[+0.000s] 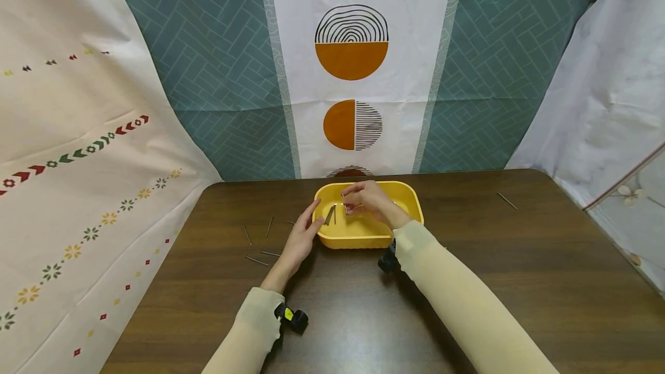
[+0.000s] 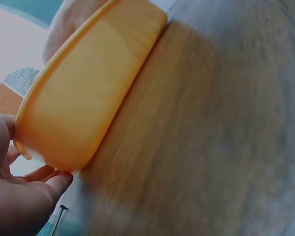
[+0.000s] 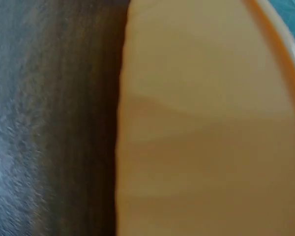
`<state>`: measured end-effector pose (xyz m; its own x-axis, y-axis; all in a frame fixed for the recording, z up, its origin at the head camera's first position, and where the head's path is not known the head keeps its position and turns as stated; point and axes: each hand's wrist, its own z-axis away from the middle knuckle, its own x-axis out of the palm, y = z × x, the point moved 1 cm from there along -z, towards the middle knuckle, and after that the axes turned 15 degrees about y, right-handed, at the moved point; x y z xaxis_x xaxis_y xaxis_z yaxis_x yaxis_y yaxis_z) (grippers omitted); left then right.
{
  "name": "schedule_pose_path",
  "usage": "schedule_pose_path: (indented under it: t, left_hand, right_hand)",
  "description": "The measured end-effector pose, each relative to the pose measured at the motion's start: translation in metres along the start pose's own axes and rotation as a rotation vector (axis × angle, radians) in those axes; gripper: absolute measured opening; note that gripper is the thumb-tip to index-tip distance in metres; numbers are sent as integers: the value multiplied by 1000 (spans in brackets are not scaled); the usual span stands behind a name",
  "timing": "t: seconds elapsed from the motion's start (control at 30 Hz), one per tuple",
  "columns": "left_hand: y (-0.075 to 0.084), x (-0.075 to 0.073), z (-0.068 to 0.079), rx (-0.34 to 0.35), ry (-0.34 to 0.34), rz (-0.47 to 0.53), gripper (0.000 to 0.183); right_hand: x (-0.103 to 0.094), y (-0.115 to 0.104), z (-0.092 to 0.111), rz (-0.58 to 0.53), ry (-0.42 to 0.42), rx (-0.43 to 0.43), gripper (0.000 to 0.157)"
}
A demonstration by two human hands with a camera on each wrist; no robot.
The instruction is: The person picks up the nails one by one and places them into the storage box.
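A yellow plastic basin (image 1: 358, 242) stands near the table's far edge. At its left end my left hand (image 1: 302, 240) grips the rim and wall. In the left wrist view the fingers (image 2: 59, 184) touch the basin wall (image 2: 88, 93) at its lower corner. My right hand (image 1: 368, 199) is inside the basin, fingers bent and pinching what looks like a thin metal nail (image 1: 346, 210). Several nails (image 1: 330, 214) lie on the basin floor, left of that hand. The right wrist view shows only the basin's outer wall (image 3: 201, 123) and table; the hand is hidden there.
Left of the basin, several loose nails (image 1: 257, 260) are scattered on the dark wooden table (image 1: 343, 316). A single nail (image 1: 507, 201) lies far to the right. A patterned curtain (image 1: 234, 74) hangs behind the table.
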<state>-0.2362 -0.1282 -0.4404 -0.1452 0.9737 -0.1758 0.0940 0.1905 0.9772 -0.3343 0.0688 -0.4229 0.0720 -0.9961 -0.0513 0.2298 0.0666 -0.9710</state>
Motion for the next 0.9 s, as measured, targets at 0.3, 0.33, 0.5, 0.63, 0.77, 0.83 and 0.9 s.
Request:
schedule_pose_path:
  t: [0.3, 0.33, 0.5, 0.63, 0.77, 0.83, 0.9]
  left_hand:
    - [-27, 0, -14, 20, -5, -6, 54]
    - [-27, 0, -14, 19, -4, -8, 54]
    - [-27, 0, -13, 22, -5, -8, 55]
    - [-25, 0, -12, 17, 1, -3, 55]
    - [-26, 1, -13, 13, 3, -15, 55]
    - [-27, 1, -13, 11, 3, -21, 56]
    - [-27, 1, -13, 11, 4, -20, 55]
  right_hand:
    - [2, 9, -5, -15, 9, 49, 32]
    - [2, 9, -5, -12, 8, 48, 32]
    - [2, 10, -6, 14, 9, 52, 30]
    - [3, 11, -5, 21, 6, 80, 25]
    - [4, 11, -4, 24, 8, 106, 23]
    - [4, 11, -5, 27, 11, 116, 25]
    - [5, 12, -5, 35, 17, 125, 28]
